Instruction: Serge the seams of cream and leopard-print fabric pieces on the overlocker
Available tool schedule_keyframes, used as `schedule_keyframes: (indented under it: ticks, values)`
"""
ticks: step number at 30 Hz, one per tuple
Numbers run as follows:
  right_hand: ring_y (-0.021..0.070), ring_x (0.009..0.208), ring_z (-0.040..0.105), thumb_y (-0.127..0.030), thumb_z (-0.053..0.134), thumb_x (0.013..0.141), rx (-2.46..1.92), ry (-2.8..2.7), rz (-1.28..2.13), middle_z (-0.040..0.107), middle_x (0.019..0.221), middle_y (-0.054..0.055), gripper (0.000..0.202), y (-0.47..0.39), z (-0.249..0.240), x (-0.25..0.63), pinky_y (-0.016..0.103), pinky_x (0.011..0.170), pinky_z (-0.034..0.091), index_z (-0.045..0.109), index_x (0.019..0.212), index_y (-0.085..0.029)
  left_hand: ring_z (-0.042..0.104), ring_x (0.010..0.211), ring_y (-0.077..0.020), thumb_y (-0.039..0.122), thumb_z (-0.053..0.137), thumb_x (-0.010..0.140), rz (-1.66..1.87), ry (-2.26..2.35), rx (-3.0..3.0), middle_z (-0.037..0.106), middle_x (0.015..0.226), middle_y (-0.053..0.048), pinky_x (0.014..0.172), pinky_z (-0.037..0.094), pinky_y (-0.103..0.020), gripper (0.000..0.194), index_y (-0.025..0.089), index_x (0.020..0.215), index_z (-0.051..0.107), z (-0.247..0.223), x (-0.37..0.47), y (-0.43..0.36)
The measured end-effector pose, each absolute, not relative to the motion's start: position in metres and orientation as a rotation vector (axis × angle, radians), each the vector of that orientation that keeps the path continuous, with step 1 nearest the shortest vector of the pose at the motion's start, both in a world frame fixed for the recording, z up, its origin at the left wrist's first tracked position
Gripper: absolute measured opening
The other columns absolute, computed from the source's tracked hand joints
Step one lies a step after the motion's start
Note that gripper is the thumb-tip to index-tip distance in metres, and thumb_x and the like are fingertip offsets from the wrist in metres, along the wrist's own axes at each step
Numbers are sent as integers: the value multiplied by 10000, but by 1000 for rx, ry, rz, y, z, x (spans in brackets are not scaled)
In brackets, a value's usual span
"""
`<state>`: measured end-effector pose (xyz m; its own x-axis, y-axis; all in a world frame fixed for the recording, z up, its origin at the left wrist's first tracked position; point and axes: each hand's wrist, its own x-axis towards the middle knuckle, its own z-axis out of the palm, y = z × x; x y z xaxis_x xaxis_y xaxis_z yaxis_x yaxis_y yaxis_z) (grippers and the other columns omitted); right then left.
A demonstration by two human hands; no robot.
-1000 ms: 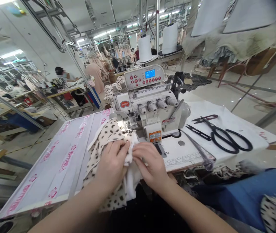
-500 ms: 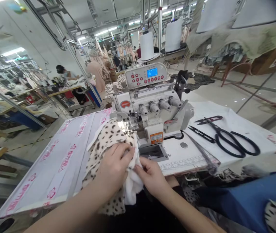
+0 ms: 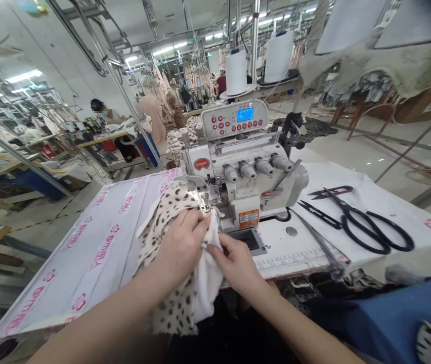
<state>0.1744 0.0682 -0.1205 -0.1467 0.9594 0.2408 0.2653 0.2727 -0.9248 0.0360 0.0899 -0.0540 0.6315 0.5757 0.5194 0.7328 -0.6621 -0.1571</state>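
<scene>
A cream fleece-like fabric with dark spots (image 3: 162, 212) lies under the lit presser foot of a white overlock sewing machine (image 3: 215, 162) and hangs over the table's front edge. Its plain white reverse shows on the right side. My left hand (image 3: 185, 240) grips the fabric close to the presser foot, fingers curled over its edge. Just to the right and lower, my right hand (image 3: 236, 260) pinches the white edge between thumb and fingers. The needle itself is too small to make out.
Black scissors (image 3: 367, 222) and thread snips (image 3: 320, 214) lie right of the machine. A pink-printed covered table surface (image 3: 113, 222) extends left. White thread cones (image 3: 235, 73) stand behind. A person (image 3: 103, 111) sits at another table, far left.
Both hands and the fabric edge have shifted slightly forward, toward the presser foot. The view has turned a little left, so the machine and scissors appear further right.
</scene>
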Motion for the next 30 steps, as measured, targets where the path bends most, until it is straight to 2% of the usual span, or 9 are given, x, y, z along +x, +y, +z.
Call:
schedule_keyframes:
  ticks: [6,11,18,25,30]
  values:
    - [105,525,381,-291,485,807,-1164,-1573,1024,424,556,-45,222,55,-121,176,210,504,309,444,619,-180,461,813,-186,32,474,725,-769,-1134,-2487,511,831,-80,698,466,-318,265,80,960,587,-48,41,74]
    - [101,514,368,-294,460,809,-1155,-1584,1019,368,532,-54,267,48,-121,175,210,494,284,354,588,-191,448,739,-177,4,443,715,-782,-1098,-2443,520,777,-83,633,450,-299,217,70,853,597,-54,49,73]
    - [95,504,349,-293,455,813,-1173,-1605,968,333,519,-61,295,53,-123,174,208,486,260,312,575,-192,441,741,-183,5,447,717,-743,-1008,-2442,519,779,-88,634,451,-300,209,51,858,594,-58,48,79]
    - [100,519,366,-277,466,814,-1186,-1644,902,380,542,-57,249,68,-115,177,209,504,272,387,595,-187,458,753,-201,49,482,723,-603,-1049,-2450,520,762,-83,669,464,-342,179,78,853,602,-52,47,94]
    - [100,498,362,-287,468,809,-1202,-1638,921,366,524,-58,262,61,-115,177,207,485,265,354,591,-195,476,803,-200,79,470,770,-662,-1160,-2418,538,850,-99,715,469,-355,198,77,927,589,-50,48,82]
